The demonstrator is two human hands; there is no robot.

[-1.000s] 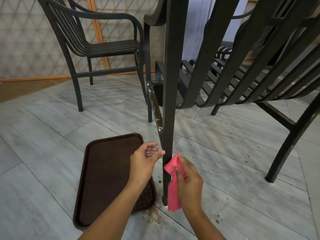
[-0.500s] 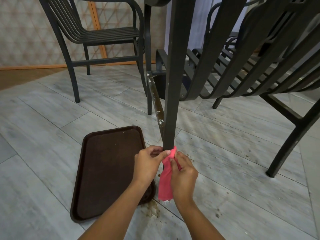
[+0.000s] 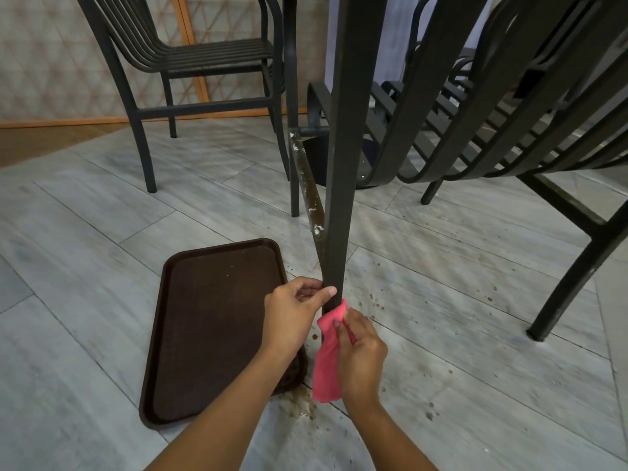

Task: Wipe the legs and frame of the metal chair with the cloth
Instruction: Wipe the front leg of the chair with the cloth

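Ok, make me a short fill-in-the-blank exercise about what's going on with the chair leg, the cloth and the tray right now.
1. The right hand holds a cloth whose colour is ____.
2. The left hand has its thumb on the chair leg, ____ the cloth.
3. The brown tray lies flat on the ____.
4. Of the two hands, the tray lies nearer the ____ one.

Missing words: pink; above; floor; left

A café or restaurant dining area, likely a patio: matching dark metal slatted chairs point(image 3: 204, 59) stand at eleven and two o'clock on a grey tiled floor point(image 3: 85, 232), a brown serving tray point(image 3: 217, 321) lies at seven, lattice screen point(image 3: 40, 56) behind.
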